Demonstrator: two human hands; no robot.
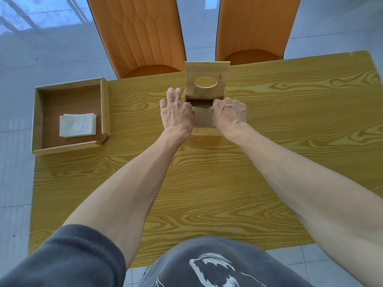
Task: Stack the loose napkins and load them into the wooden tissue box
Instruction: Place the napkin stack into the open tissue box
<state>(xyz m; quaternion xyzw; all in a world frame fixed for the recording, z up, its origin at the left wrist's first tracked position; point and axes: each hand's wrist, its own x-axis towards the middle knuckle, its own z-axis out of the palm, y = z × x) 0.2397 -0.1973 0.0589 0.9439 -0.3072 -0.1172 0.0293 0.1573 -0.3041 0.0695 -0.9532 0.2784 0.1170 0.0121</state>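
The wooden tissue box stands at the middle of the table's far side. Its sliding lid, with an oval hole, is pushed back toward the far edge, so a dark gap into the box shows. My left hand lies against the box's left side with its fingers stretched forward. My right hand is curled over the box's right side near the lid's front edge. A stack of white napkins lies in a shallow wooden tray at the left. What the box holds is hidden.
The wood-grain table extends toward me and to the right. Two orange chairs stand behind its far edge, over a tiled floor. The tray sits at the table's left edge.
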